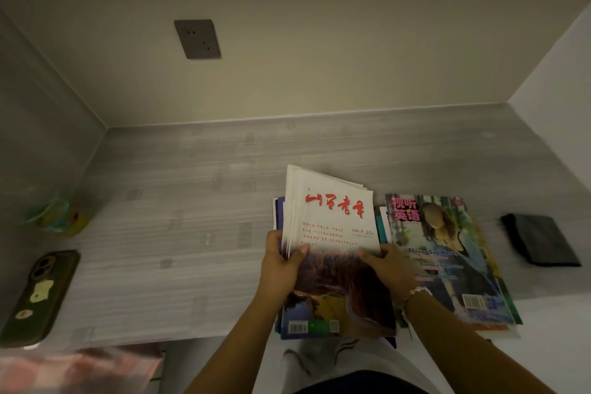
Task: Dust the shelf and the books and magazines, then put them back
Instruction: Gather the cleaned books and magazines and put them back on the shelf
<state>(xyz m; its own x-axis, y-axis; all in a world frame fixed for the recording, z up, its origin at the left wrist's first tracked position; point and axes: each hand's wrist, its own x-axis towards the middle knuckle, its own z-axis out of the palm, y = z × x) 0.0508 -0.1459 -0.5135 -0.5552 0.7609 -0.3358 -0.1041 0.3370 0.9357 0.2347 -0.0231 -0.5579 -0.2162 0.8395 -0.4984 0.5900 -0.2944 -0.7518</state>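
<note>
A stack of magazines [332, 224], the top one white with red characters, is tilted up off the grey shelf [192, 217] near its front edge. My left hand [281, 265] grips the stack's left edge, thumb on the cover. My right hand [388, 265] holds the right edge, fingers curled on the cover. More magazines lie flat beneath the stack. To the right lies a second pile topped by a colourful English-learning magazine [447, 253]. A dark folded cloth [540, 240] lies at the far right.
A phone in a dark case [38, 294] lies at the shelf's front left. Behind it stands a small green and yellow container [57, 216], blurred. A wall socket [197, 38] sits on the back wall. Side walls close the shelf left and right.
</note>
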